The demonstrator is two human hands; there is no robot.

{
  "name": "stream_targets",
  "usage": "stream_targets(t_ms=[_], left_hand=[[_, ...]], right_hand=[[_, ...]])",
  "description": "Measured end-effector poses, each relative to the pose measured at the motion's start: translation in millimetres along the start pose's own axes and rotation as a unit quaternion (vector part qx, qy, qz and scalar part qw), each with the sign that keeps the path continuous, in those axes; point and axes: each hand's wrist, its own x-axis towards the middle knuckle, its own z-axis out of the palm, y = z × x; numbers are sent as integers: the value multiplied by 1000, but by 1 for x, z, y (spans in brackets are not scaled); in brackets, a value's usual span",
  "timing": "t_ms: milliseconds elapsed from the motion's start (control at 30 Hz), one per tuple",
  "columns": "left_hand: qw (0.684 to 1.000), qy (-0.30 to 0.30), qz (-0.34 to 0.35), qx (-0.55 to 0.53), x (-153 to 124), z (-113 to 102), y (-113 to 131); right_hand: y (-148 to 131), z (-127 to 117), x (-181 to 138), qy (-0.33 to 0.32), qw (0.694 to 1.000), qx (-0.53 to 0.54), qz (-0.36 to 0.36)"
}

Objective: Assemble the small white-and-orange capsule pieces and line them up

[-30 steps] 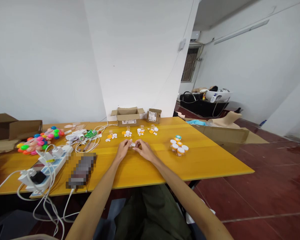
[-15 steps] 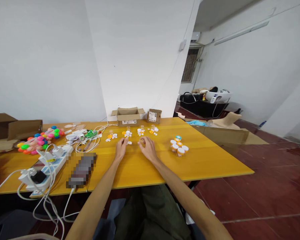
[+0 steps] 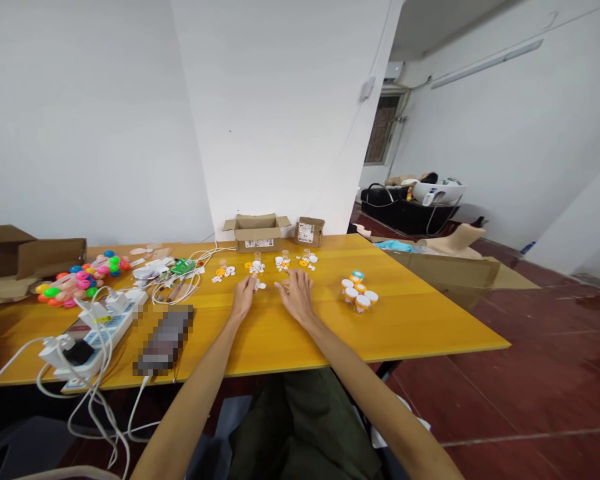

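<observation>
My left hand (image 3: 243,297) is closed, with fingertips together at a small white piece (image 3: 257,285) just above the table. Close by lies another flat white piece (image 3: 263,286). My right hand (image 3: 297,295) is open, its fingers spread low over the table. Beneath its palm a small clear cup (image 3: 286,285) is mostly hidden. Beyond both hands are small heaps of white discs (image 3: 256,267) with orange rings (image 3: 248,265), and clear cups (image 3: 257,256) standing behind them.
Several lidded clear jars (image 3: 363,302) stand grouped at the right. Two cardboard boxes (image 3: 253,244) sit against the wall. At the left are a phone (image 3: 164,340), a power strip (image 3: 105,340) with trailing cables, and colourful balls (image 3: 75,287).
My right hand's fingers have opened from around the clear cup and now spread over it. My left hand has barely moved.
</observation>
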Motion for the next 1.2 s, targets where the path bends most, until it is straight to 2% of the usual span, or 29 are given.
stream_targets(t_ms=[67,167,333,567,767,1200], left_hand=[[999,-28,13,-8,-1,0,2],[997,-76,29,-18,-4,1,5],[990,-133,37,-25,-6,1,7],[981,-190,10,-38,-6,1,7],[974,-221,32,-25,-8,0,8],[981,-188,41,-13,-2,0,2]], right_hand=[[-13,-5,-1,-30,997,6,-71],[-25,-10,-4,-67,988,-1,-142],[-24,-10,-7,-88,977,-22,-193],[-19,-9,-7,-77,978,-16,-193],[-20,-11,-6,-77,978,29,-190],[-21,-10,-4,-63,978,95,-175]])
